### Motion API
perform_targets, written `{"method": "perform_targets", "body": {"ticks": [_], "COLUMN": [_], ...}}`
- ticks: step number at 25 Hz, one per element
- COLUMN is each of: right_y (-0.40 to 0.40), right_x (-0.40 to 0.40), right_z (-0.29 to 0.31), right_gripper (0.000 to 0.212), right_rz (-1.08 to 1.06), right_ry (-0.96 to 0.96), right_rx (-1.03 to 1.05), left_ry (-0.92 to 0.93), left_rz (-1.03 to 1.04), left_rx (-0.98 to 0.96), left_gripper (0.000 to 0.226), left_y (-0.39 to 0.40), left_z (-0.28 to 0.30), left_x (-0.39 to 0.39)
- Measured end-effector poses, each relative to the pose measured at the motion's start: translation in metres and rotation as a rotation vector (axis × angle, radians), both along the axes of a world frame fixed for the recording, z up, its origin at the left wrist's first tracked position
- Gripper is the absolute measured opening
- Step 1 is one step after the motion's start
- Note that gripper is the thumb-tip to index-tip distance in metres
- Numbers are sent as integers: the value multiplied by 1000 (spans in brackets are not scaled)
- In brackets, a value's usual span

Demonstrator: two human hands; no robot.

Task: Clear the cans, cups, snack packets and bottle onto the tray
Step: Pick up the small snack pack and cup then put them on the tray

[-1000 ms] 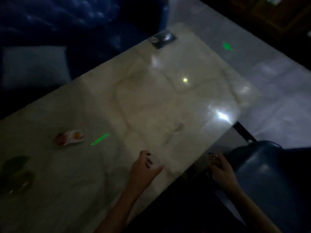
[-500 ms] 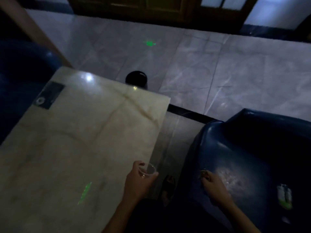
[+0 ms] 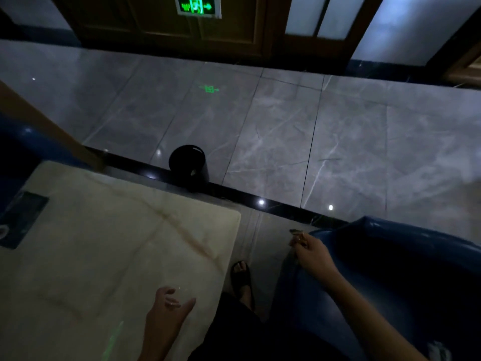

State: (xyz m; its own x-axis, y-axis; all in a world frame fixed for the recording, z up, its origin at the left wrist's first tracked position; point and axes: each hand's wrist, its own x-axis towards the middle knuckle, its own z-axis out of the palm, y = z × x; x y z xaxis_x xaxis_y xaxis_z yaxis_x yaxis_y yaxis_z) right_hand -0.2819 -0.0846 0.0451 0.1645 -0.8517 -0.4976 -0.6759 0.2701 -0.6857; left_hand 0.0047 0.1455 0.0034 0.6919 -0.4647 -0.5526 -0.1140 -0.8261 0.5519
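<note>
In the dim head view, my left hand [image 3: 166,311] hovers over the near right part of the pale marble table [image 3: 109,246]. Its fingers curl around a small clear glass cup [image 3: 181,295], which is only faintly visible. My right hand [image 3: 313,255] is off the table, above the arm of a blue sofa. It pinches a small dark item [image 3: 296,234] between thumb and fingers; what that item is cannot be told. No tray, cans, packets or bottle appear in this view.
A black round bin [image 3: 188,162] stands on the grey tiled floor just past the table's far corner. The blue sofa [image 3: 390,269] fills the right side. A dark panel [image 3: 22,220] lies on the table's left edge. My sandalled foot [image 3: 242,274] is between table and sofa.
The view has swung right and up, so the snack packet on the table has left the frame. My left hand has picked up the glass cup. My right hand has risen a little.
</note>
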Motion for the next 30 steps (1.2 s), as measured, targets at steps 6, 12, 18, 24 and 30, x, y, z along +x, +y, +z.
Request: {"method": "perform_targets", "body": {"ticks": [6,12,18,24,30], "right_y": [-72,-187,-349,-461,-477], "right_x": [-12,-15,23,147,293], "right_z": [8,-10,-23,-11,-25], "right_gripper": [22,22,13,15,16], "right_rz": [-4,44,219,438,864], "right_ry": [153,223,187,81,89], "right_rx": [46,75,112,99,138], "left_ry": [84,117,119,123,114], "left_rz": [-78,-109,58,352,743], "left_rx": [-111,-208,-158,-78,-109], "left_gripper": [54,54,49,47,39], "left_y": [-145,-294,-399,-404,-376], "left_z": [16,19,11,22,7], "left_x": [5,5,15,14,48]}}
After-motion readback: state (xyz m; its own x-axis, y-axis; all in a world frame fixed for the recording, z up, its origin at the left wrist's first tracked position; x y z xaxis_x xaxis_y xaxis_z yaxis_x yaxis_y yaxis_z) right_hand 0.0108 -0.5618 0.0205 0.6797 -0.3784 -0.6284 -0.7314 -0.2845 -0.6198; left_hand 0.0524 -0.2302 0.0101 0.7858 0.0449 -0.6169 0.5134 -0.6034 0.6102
